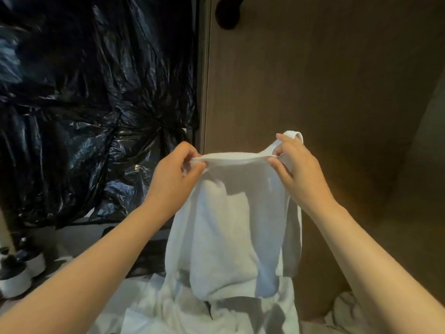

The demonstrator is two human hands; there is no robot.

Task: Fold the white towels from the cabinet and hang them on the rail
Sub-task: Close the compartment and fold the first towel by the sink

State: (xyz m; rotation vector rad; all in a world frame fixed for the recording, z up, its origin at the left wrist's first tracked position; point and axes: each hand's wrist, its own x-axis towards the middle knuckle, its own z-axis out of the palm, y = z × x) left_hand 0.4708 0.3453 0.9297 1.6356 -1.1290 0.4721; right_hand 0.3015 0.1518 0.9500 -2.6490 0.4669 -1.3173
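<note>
A white towel (228, 237) hangs in front of me, held up by its top edge. My left hand (172, 179) pinches the left end of that edge between thumb and fingers. At the right end, my right hand (298, 172) pinches the edge too, with a loop of towel sticking up behind its fingers. The towel's lower end reaches down to more white towels (156, 312) lying heaped below. No rail can be seen.
Black plastic sheeting (84, 104) covers the left side. A brown wooden panel (325, 80) rises straight ahead and to the right, with a dark round knob (228, 13) near its top. Small black-topped white pots (19, 273) stand at the lower left.
</note>
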